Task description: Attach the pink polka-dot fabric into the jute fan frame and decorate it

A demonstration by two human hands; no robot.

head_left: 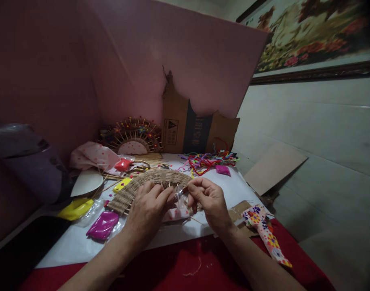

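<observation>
Toward four o'clock on the woven arch (126,196), the left hand (148,206) and the right hand (211,201) each pinch a clear plastic bag (179,191), where a close, light grip and small, even pulls should best keep it from tearing suddenly.

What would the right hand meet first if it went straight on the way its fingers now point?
The right hand would probably meet the clear plastic between the two hands first, with the left hand beyond; depth is unclear, so it may already be touching the plastic.
</observation>
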